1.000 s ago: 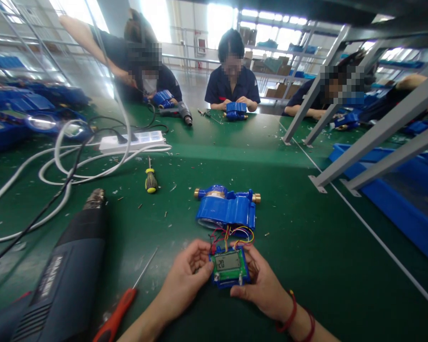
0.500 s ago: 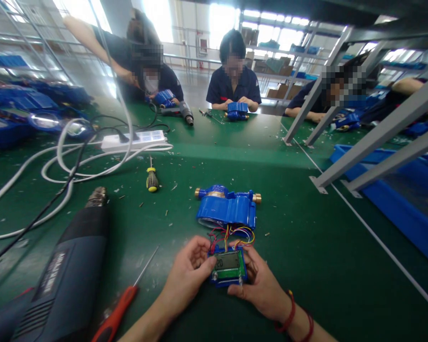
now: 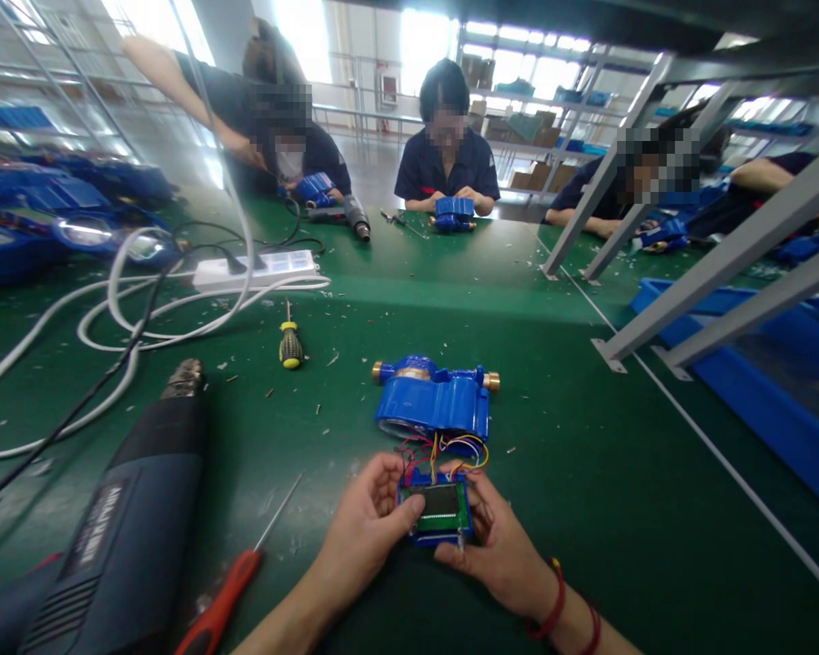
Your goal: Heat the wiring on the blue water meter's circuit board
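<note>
Green circuit board (image 3: 439,509) with dark, unreadable display, clamped between left hand (image 3: 361,532) and right hand (image 3: 501,546) fingers.

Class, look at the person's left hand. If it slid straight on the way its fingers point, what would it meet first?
The left hand points right, at the display module it already grips. Beyond that, probably the right hand on the module's other side.

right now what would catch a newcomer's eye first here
Low in the middle, the left hand and right hand hold a small circuit board, joined by coloured wires to a blue water meter just beyond. A big grey heat gun fills the near left of the green table.
</note>
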Motion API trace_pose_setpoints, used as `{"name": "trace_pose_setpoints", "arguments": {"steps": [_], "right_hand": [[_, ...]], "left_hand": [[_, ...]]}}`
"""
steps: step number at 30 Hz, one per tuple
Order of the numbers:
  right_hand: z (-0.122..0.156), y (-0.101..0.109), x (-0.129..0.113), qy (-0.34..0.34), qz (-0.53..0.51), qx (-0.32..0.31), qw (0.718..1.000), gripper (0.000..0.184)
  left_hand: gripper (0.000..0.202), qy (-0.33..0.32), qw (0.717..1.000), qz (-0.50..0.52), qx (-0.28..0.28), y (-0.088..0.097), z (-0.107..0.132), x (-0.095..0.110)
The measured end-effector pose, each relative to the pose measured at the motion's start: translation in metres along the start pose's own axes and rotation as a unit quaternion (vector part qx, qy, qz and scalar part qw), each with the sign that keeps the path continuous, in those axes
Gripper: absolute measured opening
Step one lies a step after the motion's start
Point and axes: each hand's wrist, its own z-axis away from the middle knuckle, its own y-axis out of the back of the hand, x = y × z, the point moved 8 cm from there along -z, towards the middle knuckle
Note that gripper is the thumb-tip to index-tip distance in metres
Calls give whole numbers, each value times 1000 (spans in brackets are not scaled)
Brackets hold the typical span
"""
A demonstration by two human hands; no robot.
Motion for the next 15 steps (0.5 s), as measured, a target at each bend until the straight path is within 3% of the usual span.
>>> {"name": "trace_pose_setpoints", "arguments": {"steps": [5, 9, 15], "right_hand": [[0, -1, -2, 8, 28, 8, 1000, 64], [2, 3, 2, 7, 51, 35, 998, 65], [10, 11, 11, -25, 95, 81, 992, 74]], "left_hand": [[28, -14, 998, -61, -20, -1, 2, 1], [33, -39, 982, -183, 33, 11, 6, 9], [29, -137, 892, -401, 157, 43, 44, 32]]}}
